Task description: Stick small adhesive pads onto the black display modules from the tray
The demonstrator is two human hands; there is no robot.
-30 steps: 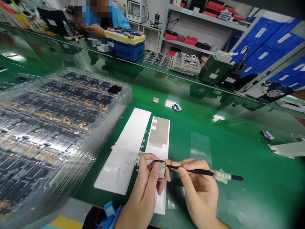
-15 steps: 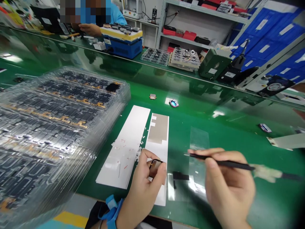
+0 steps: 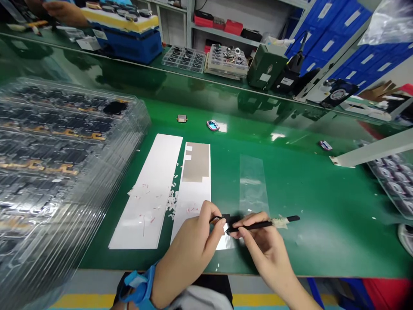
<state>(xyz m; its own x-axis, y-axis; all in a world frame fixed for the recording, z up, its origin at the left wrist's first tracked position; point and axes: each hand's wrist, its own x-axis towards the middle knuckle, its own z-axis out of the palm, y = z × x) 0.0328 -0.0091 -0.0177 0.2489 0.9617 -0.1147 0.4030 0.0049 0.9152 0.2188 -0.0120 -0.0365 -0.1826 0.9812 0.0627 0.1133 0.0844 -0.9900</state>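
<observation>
My left hand [image 3: 192,242] pinches a small black-rimmed part [image 3: 215,219] between thumb and fingers; most of it is hidden by them. Black tweezers [image 3: 260,225], wrapped with pale tape near the rear end, are gripped in my right hand [image 3: 267,246]. Their tip reaches the part in my left fingers, but I cannot tell if it touches. A white strip with a tan sheet [image 3: 196,165] on it lies under and beyond my left hand. Beyond my right hand is a clear film [image 3: 253,183]. A dark piece, partly hidden, lies behind the tweezers.
A tall stack of clear trays [image 3: 121,172] with black parts stands at left. A white strip [image 3: 151,185] and scattered white scraps [image 3: 172,200] lie beside it. Farther back are a small framed part [image 3: 182,118] and a shiny blue piece [image 3: 213,125]. A co-worker's hand [image 3: 66,15] shows at upper left.
My right hand has moved left with the tweezers, bringing their tip to the part in my left hand. The view has shifted right and down.
</observation>
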